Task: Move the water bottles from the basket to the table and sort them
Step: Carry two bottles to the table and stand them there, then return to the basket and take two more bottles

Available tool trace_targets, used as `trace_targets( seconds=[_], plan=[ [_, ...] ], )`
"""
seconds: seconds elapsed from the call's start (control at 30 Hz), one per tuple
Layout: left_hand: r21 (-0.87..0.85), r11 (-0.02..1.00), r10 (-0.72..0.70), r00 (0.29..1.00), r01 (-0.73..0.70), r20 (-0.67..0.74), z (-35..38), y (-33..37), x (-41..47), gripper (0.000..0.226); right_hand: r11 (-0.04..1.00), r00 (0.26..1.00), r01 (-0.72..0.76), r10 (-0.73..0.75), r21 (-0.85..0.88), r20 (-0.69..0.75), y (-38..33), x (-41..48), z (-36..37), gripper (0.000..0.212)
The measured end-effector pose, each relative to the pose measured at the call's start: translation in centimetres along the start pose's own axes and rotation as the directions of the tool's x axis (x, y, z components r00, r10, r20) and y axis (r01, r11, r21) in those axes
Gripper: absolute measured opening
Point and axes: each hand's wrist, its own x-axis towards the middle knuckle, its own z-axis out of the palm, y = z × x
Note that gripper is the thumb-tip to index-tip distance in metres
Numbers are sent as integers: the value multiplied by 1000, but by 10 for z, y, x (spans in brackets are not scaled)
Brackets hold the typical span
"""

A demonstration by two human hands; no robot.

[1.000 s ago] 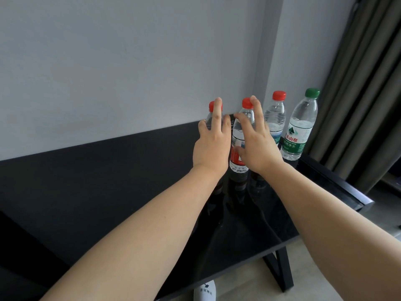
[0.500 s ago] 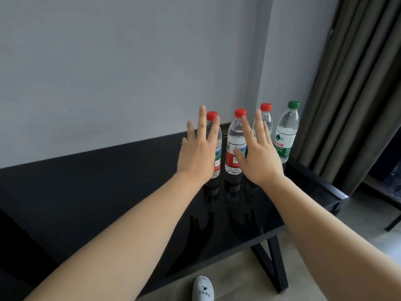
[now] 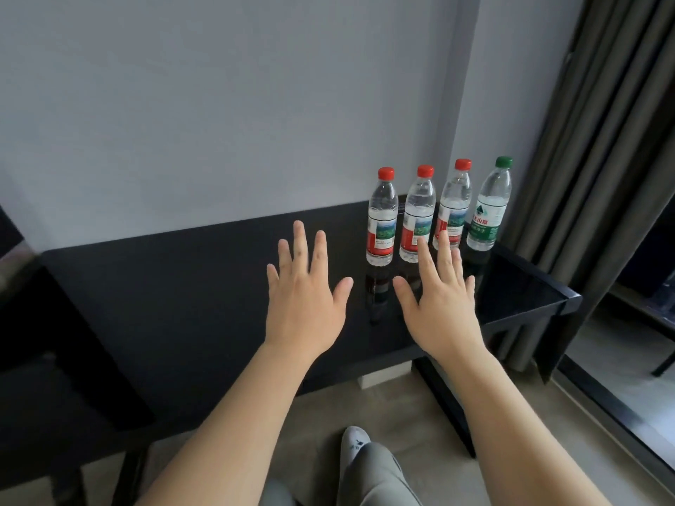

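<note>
— Bottles: where are they?
— Four upright in a row at the table's back right corner, by the wall. Three red-capped bottles, then a green-capped bottle at the right end (nearest the curtain).
— Hands?
— Both empty, fingers straight & spread, palms down. Left hand hovers over bare tabletop. Right hand is in front of the red-capped ones; can't tell if it touches.

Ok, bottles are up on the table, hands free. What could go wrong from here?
1. The right hand hovers open just before the red-cap bottles; a careless sweep could knock one, and the tight row may domino.
2. The green-cap bottle stands near the right end of the table and could drop off.
</note>
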Motion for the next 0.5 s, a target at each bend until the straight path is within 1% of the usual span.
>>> trace_targets(
  seconds=[0.23, 0.5],
  plan=[
    [51, 996, -69, 996, 66, 57, -17, -33, -65, 79, 999, 999, 36, -35, -27, 41, -40, -50, -3, 73],
    [47, 990, -141, 984, 136, 110, -16, -64, -73, 80, 993, 988, 93, -82, -77, 129, -74, -50, 19, 73]
  ],
)
